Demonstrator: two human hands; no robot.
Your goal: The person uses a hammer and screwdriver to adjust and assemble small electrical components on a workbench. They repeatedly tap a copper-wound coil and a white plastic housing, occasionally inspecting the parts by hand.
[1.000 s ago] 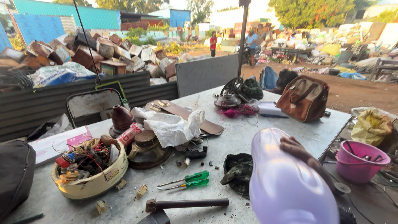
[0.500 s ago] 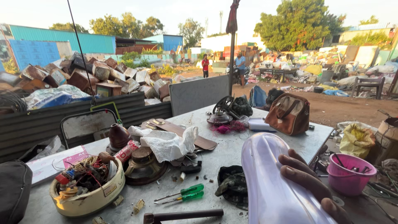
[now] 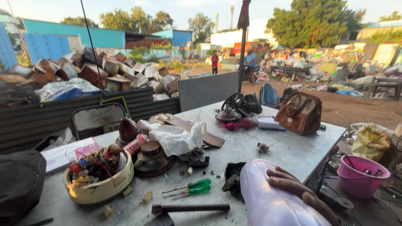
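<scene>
Low warm daylight | sky blown out (top) | edges bowed — foreground soft
</scene>
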